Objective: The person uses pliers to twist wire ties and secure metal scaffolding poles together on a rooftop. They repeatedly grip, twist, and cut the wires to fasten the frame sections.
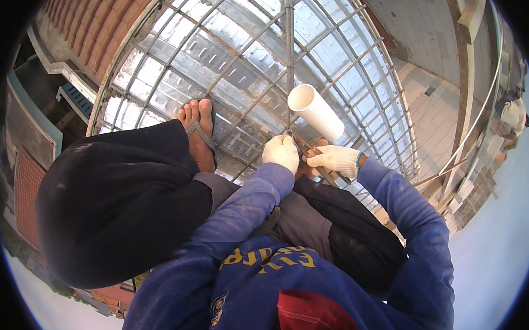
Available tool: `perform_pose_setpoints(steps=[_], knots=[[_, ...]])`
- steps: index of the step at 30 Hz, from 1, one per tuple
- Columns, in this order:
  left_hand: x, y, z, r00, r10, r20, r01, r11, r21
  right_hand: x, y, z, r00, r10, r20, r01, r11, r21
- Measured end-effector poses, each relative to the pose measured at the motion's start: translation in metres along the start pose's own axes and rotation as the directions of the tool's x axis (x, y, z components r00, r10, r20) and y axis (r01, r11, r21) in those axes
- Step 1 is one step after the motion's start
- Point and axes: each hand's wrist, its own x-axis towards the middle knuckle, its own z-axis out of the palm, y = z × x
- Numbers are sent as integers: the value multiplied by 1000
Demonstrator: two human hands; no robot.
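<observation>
My left hand point(280, 153), in a pale work glove, is closed in a pinch at a crossing of the rebar mesh point(238, 94). What its fingers grip, perhaps a thin wire, is too small to make out. Close beside it, my right hand point(337, 160), also gloved, is closed on a pair of pincers point(326, 173). Their rusty brown head reaches toward the left fingertips, while the handles stick out below the right hand. Just beyond both hands, a white plastic pipe point(321, 116) rises out of the mesh, its open end tilted up.
Shiny corrugated metal decking point(191, 50) lies under the bars. A thicker bar point(290, 40) runs away from me. My sandalled foot point(200, 135) rests on the mesh. Roof tiles point(96, 28) border the left; timber posts point(465, 91) stand right, with another person point(513, 113) beyond.
</observation>
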Motion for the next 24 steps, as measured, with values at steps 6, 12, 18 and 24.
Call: perform_pose_setpoints(steps=[6,12,18,24], knots=[[3,-2,4,996,-89,-5,88,993,-79,-6,-4,15,996,91,25,-94,924,371],[3,1,10,994,-105,-22,102,990,-95,6,-14,32,987,150,-48,-140,974,177],[-46,69,4,935,-350,50,274,630,-726,-81,-86,39,958,-175,-227,-83,588,-805],[-43,42,32,992,18,121,43,876,-480,-166,-120,4,993,1,-121,-79,765,-639]])
